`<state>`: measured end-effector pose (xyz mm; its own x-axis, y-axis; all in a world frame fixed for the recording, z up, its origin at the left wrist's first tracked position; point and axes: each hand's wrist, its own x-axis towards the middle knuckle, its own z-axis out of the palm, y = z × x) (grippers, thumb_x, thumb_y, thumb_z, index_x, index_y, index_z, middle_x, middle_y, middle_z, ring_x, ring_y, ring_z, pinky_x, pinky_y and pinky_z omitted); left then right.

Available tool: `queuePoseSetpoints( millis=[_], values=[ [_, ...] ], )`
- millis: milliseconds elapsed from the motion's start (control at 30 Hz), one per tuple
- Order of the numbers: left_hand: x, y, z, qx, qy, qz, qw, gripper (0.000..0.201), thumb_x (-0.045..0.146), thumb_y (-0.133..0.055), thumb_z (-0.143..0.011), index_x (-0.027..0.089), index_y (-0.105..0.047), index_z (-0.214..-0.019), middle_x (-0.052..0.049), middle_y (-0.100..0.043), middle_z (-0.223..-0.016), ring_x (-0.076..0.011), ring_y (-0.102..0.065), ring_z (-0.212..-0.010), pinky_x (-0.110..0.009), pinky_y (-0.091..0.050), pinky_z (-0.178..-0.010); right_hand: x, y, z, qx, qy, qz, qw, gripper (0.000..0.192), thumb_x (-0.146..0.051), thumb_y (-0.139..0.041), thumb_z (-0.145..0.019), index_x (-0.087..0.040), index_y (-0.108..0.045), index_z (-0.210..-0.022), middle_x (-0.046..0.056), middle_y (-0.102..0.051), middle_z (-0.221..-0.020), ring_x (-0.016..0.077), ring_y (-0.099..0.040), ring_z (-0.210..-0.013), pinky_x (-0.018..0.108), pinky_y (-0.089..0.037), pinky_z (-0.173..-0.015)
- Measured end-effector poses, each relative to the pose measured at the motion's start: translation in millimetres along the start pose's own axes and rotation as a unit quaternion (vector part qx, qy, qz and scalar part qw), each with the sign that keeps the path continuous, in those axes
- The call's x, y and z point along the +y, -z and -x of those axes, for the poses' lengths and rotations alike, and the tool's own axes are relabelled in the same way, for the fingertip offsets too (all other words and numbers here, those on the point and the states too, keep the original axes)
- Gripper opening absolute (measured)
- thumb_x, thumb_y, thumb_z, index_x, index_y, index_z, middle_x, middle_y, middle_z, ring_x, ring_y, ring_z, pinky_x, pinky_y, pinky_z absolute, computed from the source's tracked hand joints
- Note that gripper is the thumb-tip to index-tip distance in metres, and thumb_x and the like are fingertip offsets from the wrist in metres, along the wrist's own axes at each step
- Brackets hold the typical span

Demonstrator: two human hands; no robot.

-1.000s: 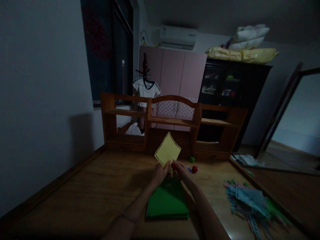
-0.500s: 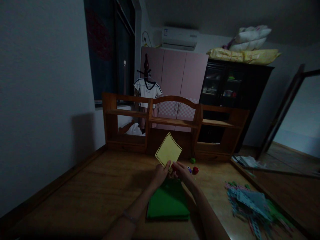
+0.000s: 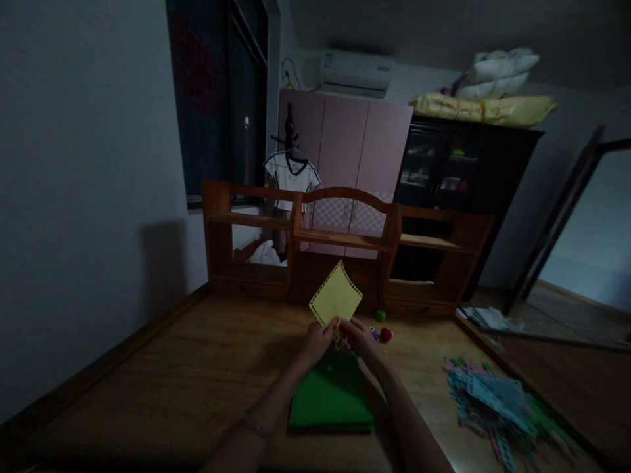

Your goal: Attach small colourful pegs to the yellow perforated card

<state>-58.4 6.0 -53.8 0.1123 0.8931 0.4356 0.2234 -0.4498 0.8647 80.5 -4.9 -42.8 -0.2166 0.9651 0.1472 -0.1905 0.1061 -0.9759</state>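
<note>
Yellow punched-edge sheet raised over the green stack, lower corner pinched by left hand and right hand; trimmed scraps piled aside, green sheets seemingly unworked.

Dim, underexposed room; soft, wide-angle-warped edges.

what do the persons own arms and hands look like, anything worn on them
Both forearms are bare, with no sleeves in view, and both hands are bare: no gloves. The left hand has a thin bracelet around its wrist, pale in the dim light. On the right hand and its arm nothing worn shows. The room is too dark to tell rings or nail colour.
</note>
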Motion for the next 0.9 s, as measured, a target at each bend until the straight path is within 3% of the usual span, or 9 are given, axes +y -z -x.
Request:
queuePoseSetpoints(
  millis=[500,633,900],
  values=[
    [7.1,-4.8,4.2,0.025,0.017,0.028,0.999,0.04,0.047,-0.044,-0.083,0.017,-0.068,-0.096,-0.009,-0.069,-0.091,-0.0217,-0.064,-0.083,-0.028,-0.049,-0.071,-9.7,-8.1,8.2,0.044,0.015,-0.044,0.998,0.028,-0.041,-0.068,-0.068,-0.018,-0.061,-0.082,-0.002,-0.054,-0.063,0.0069,-0.044,-0.045,0.02,-0.034,-0.043],
    [13.1,-5.7,4.6,0.024,0.055,0.086,0.994,0.037,0.046,-0.051,-0.079,0.017,-0.068,-0.094,-0.009,-0.069,-0.094,-0.0241,-0.062,-0.091,-0.031,-0.048,-0.079,-11.3,-9.9,9.5,0.069,0.024,-0.035,0.997,0.029,-0.042,-0.07,-0.065,-0.018,-0.06,-0.079,-0.002,-0.054,-0.063,0.0077,-0.044,-0.046,0.02,-0.033,-0.042],
    [7.7,-4.8,4.4,0.028,0.03,0.174,0.984,0.042,0.044,-0.052,-0.081,0.014,-0.06,-0.11,-0.008,-0.058,-0.12,-0.0197,-0.054,-0.109,-0.031,-0.038,-0.098,-6.6,-11.5,9.6,0.06,0.037,-0.023,0.997,0.035,-0.047,-0.067,-0.066,-0.019,-0.062,-0.085,0.002,-0.059,-0.07,0.0105,-0.048,-0.051,0.022,-0.034,-0.045]
  ],
)
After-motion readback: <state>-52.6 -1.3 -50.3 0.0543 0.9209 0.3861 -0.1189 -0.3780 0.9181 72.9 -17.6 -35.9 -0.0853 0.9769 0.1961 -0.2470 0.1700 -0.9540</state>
